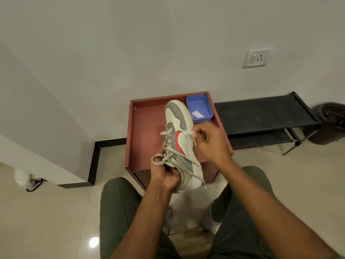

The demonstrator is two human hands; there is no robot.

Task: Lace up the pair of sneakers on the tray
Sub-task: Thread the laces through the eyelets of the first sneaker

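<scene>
Head view: sneaker (pixel 182 135) heel behind left hand (pixel 164 174).

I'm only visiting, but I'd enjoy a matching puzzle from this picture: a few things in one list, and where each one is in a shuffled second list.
Things:
1. sneaker
2. blue tub
3. wall socket
4. black rack

Places:
A. on the wall
B. in the red tray's far right corner
C. gripped by the left hand
D. right of the tray

Pairs: 1-C, 2-B, 3-A, 4-D
</scene>
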